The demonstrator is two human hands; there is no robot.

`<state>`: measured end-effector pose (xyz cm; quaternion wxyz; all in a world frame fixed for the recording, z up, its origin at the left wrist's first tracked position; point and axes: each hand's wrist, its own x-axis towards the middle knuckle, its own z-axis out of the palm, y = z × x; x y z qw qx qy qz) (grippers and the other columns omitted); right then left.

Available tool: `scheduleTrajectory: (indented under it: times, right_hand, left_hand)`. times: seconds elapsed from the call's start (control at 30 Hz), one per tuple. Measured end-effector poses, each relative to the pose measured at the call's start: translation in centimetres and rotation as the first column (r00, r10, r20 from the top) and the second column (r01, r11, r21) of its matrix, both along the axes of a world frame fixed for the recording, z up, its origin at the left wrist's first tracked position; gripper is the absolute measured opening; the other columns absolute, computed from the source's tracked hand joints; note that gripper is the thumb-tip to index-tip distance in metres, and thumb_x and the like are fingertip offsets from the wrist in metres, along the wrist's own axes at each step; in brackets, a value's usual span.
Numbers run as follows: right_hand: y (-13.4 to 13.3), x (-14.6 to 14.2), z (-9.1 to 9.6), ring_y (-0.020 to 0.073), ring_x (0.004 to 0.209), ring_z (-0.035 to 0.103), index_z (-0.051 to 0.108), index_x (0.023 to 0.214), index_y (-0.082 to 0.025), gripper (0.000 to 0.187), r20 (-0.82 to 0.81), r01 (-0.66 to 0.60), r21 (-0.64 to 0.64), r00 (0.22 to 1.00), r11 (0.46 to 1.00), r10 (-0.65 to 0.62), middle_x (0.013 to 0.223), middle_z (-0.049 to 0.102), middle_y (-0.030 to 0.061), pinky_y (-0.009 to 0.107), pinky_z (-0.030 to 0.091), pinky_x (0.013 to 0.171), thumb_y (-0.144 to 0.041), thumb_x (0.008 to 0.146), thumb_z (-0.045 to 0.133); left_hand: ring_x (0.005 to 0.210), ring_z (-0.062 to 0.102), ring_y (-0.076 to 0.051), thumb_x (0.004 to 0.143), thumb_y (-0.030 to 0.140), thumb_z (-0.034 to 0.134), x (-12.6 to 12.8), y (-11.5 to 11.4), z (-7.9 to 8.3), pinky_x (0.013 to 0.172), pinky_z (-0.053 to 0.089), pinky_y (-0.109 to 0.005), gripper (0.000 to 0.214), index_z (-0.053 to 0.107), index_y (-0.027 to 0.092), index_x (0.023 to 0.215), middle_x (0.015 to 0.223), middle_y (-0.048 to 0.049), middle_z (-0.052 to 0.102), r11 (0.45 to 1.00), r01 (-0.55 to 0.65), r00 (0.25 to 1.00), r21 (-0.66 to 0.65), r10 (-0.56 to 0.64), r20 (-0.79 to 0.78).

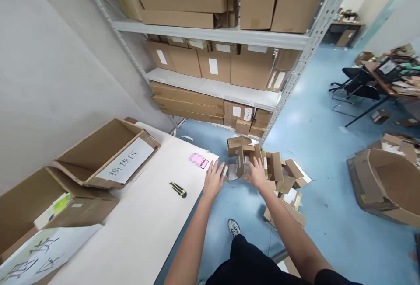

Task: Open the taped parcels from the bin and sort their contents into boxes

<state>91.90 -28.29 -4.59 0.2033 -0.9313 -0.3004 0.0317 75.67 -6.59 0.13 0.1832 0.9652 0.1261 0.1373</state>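
Observation:
My left hand (213, 181) and my right hand (257, 174) reach forward past the corner of the white table (147, 224), both with fingers stretched and spread. Between them is a small opened cardboard box (241, 162) with a silvery plastic bag (231, 172) beside it. My left fingertips touch the bag's edge and my right fingers lie against the box. Whether the box is carried or rests on the pile of small flattened boxes (282, 180) on the blue floor, I cannot tell.
A yellow-black utility knife (178, 189) and a pink label (198, 160) lie on the table, with open cartons (105, 154) at its left. A metal shelf (216, 86) full of cartons stands ahead. At right are a large open carton (383, 184), a desk and a chair.

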Motion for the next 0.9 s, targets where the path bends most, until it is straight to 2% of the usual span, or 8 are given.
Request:
scheduleTrajectory:
  times: [0.1, 0.17, 0.3, 0.4, 0.5, 0.63, 0.8, 0.9]
  right_hand:
    - [6.1, -3.6, 1.6, 0.0406, 0.16, 0.02, 0.057, 0.151, -0.021, 0.063, 0.062, -0.193, 0.102, 0.98, 0.976, 0.188, 0.17, 0.033, 0.0164, 0.06, 0.037, 0.12, -0.017, 0.088, 0.063]
    - [10.3, -6.9, 3.1, 0.0395, 0.161, 0.019, 0.054, 0.153, -0.023, 0.064, 0.113, -0.34, 0.174, 0.939, 0.924, 0.325, 0.172, 0.03, 0.0146, 0.059, 0.037, 0.12, -0.018, 0.09, 0.062]
    - [17.3, -15.0, 6.0, 0.0386, 0.162, 0.016, 0.052, 0.155, -0.024, 0.064, 0.164, -0.585, 0.263, 0.811, 0.767, 0.562, 0.174, 0.026, 0.0126, 0.059, 0.036, 0.122, -0.02, 0.091, 0.062]
    - [21.1, -22.8, 7.4, 0.0381, 0.162, 0.015, 0.053, 0.153, -0.022, 0.061, 0.168, -0.721, 0.285, 0.686, 0.631, 0.708, 0.174, 0.024, 0.0132, 0.058, 0.035, 0.124, -0.02, 0.093, 0.06]
    - [23.6, -32.6, 7.9, 0.0378, 0.162, 0.015, 0.051, 0.155, -0.023, 0.062, 0.171, -0.839, 0.286, 0.52, 0.463, 0.837, 0.175, 0.022, 0.0126, 0.059, 0.035, 0.124, -0.022, 0.094, 0.059]
    - [24.2, -47.9, 7.9, 0.0377, 0.162, 0.015, 0.049, 0.157, -0.024, 0.064, 0.176, -0.945, 0.273, 0.233, 0.18, 0.957, 0.176, 0.019, 0.0108, 0.059, 0.035, 0.123, -0.022, 0.094, 0.06]
    - [21.0, -67.8, 7.4, 0.0394, 0.162, 0.015, 0.05, 0.157, -0.024, 0.066, 0.18, -0.951, 0.231, -0.165, -0.205, 0.97, 0.177, 0.015, 0.01, 0.059, 0.034, 0.125, -0.021, 0.092, 0.064]
    - [18.1, -78.2, 7.2, 0.0398, 0.161, 0.019, 0.048, 0.158, -0.025, 0.071, 0.165, -0.895, 0.197, -0.373, -0.401, 0.913, 0.177, 0.014, 0.0102, 0.06, 0.035, 0.124, -0.019, 0.09, 0.066]
  left_hand:
    - [0.157, 0.031, -0.035, 0.095, 0.02, 0.056, -4.7, 2.8, 0.1, 0.121, 0.043, -0.055, 0.059, 0.052, 0.028, 0.154, 0.166, -0.0098, 0.043, 0.988, -0.156, 0.987, 0.006, 0.155, 0.027]
    - [0.158, 0.029, -0.035, 0.095, 0.02, 0.057, -8.5, 4.2, 0.6, 0.122, 0.041, -0.057, 0.059, 0.052, 0.028, 0.153, 0.167, -0.0093, 0.042, 0.967, -0.255, 0.966, 0.015, 0.254, 0.045]
    - [0.16, 0.026, -0.035, 0.096, 0.02, 0.056, -17.8, 5.2, 2.5, 0.122, 0.041, -0.058, 0.059, 0.051, 0.031, 0.153, 0.17, -0.0079, 0.037, 0.884, -0.466, 0.883, 0.033, 0.463, 0.084]
    - [0.16, 0.024, -0.036, 0.096, 0.02, 0.057, -26.5, 4.5, 3.8, 0.122, 0.04, -0.058, 0.06, 0.05, 0.03, 0.155, 0.171, -0.0082, 0.035, 0.767, -0.64, 0.766, 0.036, 0.634, 0.11]
    - [0.16, 0.024, -0.037, 0.097, 0.021, 0.058, -36.8, 2.4, 4.2, 0.122, 0.039, -0.059, 0.06, 0.049, 0.029, 0.156, 0.172, -0.0089, 0.032, 0.605, -0.796, 0.602, 0.015, 0.789, 0.126]
    - [0.16, 0.024, -0.038, 0.097, 0.021, 0.057, -51.8, -2.8, 3.6, 0.121, 0.04, -0.06, 0.06, 0.049, 0.029, 0.156, 0.172, -0.0099, 0.033, 0.325, -0.946, 0.321, -0.011, 0.939, 0.127]
    - [0.16, 0.024, -0.038, 0.096, 0.023, 0.057, -69.5, -12.8, 2.5, 0.124, 0.037, -0.06, 0.058, 0.052, 0.026, 0.153, 0.171, -0.0103, 0.034, -0.044, -0.998, -0.047, -0.035, 0.994, 0.102]
    - [0.16, 0.025, -0.038, 0.095, 0.023, 0.059, -77.8, -19.9, 1.9, 0.126, 0.035, -0.059, 0.058, 0.052, 0.024, 0.153, 0.171, -0.0116, 0.033, -0.273, -0.961, -0.275, -0.036, 0.958, 0.081]
